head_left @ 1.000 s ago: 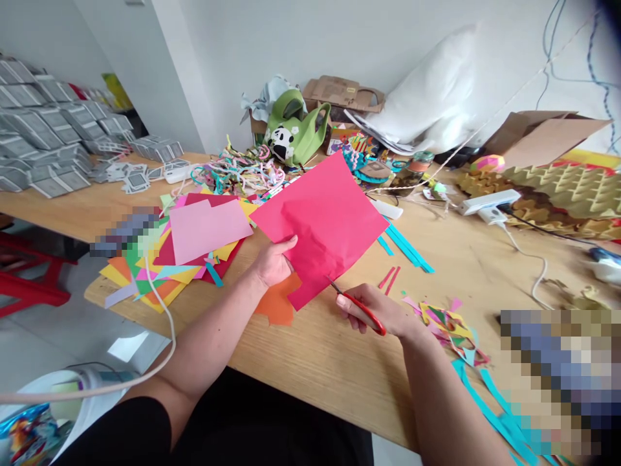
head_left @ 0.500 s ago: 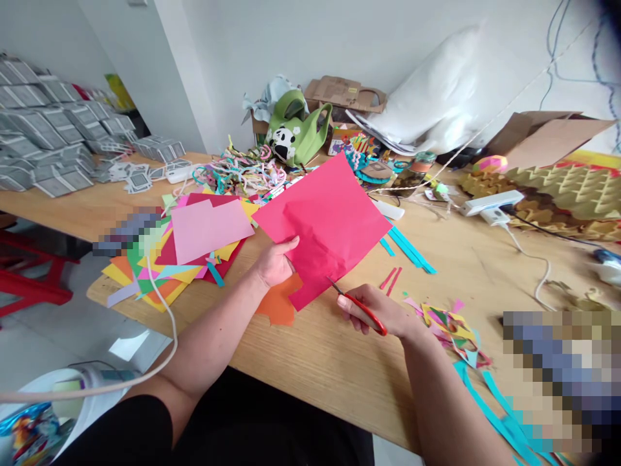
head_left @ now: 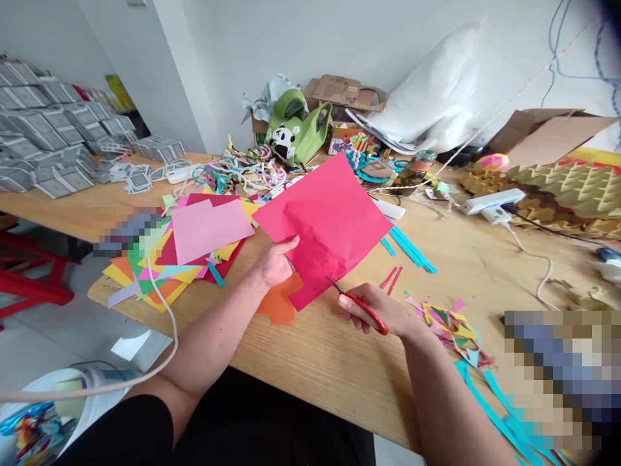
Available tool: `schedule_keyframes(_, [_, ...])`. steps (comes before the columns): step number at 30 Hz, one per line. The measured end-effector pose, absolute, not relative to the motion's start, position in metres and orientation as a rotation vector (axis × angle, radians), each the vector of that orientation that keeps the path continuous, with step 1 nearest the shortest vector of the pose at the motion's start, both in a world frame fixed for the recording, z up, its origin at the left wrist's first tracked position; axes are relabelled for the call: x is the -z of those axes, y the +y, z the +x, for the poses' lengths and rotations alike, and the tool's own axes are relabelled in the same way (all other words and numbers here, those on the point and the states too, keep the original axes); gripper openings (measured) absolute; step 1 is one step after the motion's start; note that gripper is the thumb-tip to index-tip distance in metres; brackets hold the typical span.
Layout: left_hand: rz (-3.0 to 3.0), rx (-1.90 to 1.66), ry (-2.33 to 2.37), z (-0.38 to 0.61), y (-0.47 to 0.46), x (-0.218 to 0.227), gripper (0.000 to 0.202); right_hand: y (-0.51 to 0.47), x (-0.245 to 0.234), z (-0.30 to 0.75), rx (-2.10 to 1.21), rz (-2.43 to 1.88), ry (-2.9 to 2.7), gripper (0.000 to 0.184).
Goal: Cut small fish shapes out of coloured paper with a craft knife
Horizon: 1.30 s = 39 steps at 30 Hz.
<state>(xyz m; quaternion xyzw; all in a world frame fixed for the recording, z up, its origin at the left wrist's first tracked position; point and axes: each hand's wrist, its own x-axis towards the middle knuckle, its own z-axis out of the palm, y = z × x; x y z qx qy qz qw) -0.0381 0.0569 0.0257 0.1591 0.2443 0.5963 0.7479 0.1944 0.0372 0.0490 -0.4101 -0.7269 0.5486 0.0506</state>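
A large sheet of red-pink paper (head_left: pixel 330 213) is held up above the table, tilted, with a notch cut at its lower left. My left hand (head_left: pixel 277 260) grips its lower left edge, thumb on top and the other fingers hidden behind. In my right hand (head_left: pixel 371 307) is a pair of scissors (head_left: pixel 366 312) with red handles. The blade tips meet the lower edge of the sheet; whether the blades are parted is hard to see. An orange paper piece (head_left: pixel 279 303) lies on the table below my left hand.
A pile of coloured paper (head_left: pixel 213 230) lies left on the wooden table (head_left: pixel 301 369). Paper scraps (head_left: pixel 449 323) and blue strips (head_left: pixel 412 249) lie right. Behind are a green bag (head_left: pixel 301 133) and a power strip (head_left: pixel 492 202). A white cable (head_left: pixel 167 310) crosses near my left arm.
Almost nothing differs. Both hands, the sheet and the scissors keep nearly the same place; the view has shifted very slightly.
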Motion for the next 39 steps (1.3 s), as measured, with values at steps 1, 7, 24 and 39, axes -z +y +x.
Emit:
schedule_keyframes(1, [0.347, -1.304, 0.535, -0.0381, 0.0568, -0.026, 0.015, 0.0372, -0.049, 0.1944, -1.673, -1.244, -2.21, 0.06])
schedule_keyframes(7, [0.34, -1.302, 0.536, -0.0382, 0.0561, -0.0276, 0.013, 0.0374, -0.0498, 0.1946, -1.681, -1.239, -2.209, 0.062])
schedule_keyframes(24, [0.348, -1.291, 0.553, -0.0396, 0.0561, -0.0259, 0.015, 0.0365, -0.0514, 0.1951, -1.649, -1.252, -2.208, 0.064])
schedule_keyframes(39, [0.343, -1.311, 0.555, -0.0393, 0.0571, -0.0256, 0.013, 0.036, -0.0538, 0.1938, -1.635, -1.278, -2.203, 0.063])
